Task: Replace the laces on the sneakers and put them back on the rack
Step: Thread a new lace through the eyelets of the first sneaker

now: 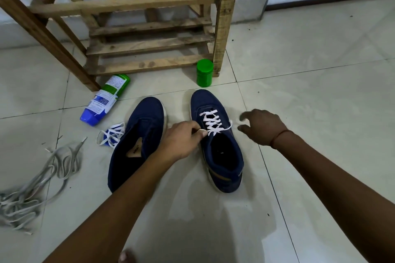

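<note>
Two navy sneakers were set on the tiled floor (310,92) in front of the wooden rack (132,4): the laced sneaker (224,156), threaded partway with a white lace (210,121), and the unlaced sneaker (147,111). One lace end was pinched by the left hand (181,141) at the upper eyelets. The right hand (259,127) was held loosely spread beside the other end, with nothing gripped. If only the pinched side were pulled, the ends could be left uneven, or the free end drawn back through its eyelet. The eyelet being worked was covered by the left fingers, the right hand was blurred, and the rack's upper shelves were cut off.
</note>
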